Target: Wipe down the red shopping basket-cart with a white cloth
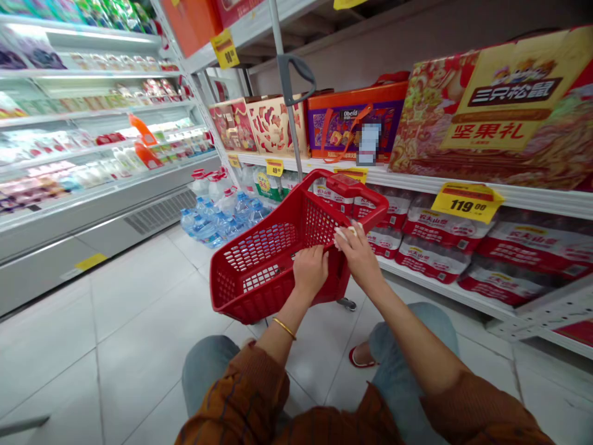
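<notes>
Nearby, shrink-wrapped water packs [440, 259]; red basket [231, 290]

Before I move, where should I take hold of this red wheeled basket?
Best the grey looped grip on the upright pole, from your side, reaching over the red basket: the grip stands above the rim, and its open loop seems shaped for a closed hand.

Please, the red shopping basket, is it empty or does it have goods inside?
Empty: inside the red shopping basket only its bare red mesh shows, with no goods lying in it.
</notes>
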{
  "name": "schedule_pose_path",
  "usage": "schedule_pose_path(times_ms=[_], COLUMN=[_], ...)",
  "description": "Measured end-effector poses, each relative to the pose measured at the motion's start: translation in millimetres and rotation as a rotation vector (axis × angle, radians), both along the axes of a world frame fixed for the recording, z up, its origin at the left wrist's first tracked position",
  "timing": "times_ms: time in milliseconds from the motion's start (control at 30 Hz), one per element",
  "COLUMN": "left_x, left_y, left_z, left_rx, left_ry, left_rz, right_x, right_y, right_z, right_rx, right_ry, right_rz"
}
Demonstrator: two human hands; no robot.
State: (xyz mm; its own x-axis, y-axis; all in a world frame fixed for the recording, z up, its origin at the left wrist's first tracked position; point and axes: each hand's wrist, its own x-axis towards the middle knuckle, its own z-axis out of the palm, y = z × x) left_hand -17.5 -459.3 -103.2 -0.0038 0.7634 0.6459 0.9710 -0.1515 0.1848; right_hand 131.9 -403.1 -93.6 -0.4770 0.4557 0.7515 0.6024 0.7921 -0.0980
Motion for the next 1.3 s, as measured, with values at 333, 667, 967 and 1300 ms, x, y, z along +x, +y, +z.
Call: schedule_pose_path(times_ms=[333, 667, 967, 1300], left_x=[16, 9, 11, 11], left_y=[29, 32, 33, 32], left_z=[-11.5, -14.6, -15.6, -20.0], left_rx=[-0.031, 0.073, 0.07, 0.128], left_ry=[0.039, 0.091, 0.042, 0.049], left_rz=[-0.166, -0.229, -0.212, -0.217], right_x=[17, 2, -17, -39], right_y=[15, 12, 15, 11], right_z=[-17.6, -16.3, -42.7, -79.7], right_rx=[0.051, 0.024, -0.005, -0.081], right_ry=[0.128, 0.245, 0.446, 0.7], right_rz=[-0.111, -0.217, -0.329, -0.36])
